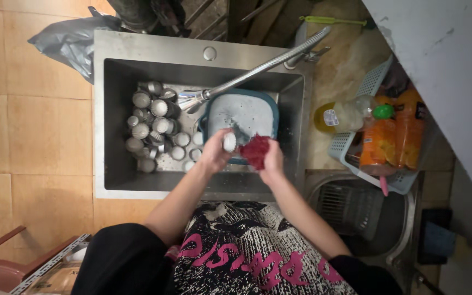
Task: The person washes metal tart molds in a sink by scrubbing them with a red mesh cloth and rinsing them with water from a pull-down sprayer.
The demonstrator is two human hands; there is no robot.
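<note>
A small fluted metal cup is gripped in the closed left hand and scrubbed with a red scouring pad clutched in the right hand over the steel sink; rinsing is judged due.

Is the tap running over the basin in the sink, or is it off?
Cannot tell. The tap head hangs over the sink beside the basin, but no stream is clear.
</note>
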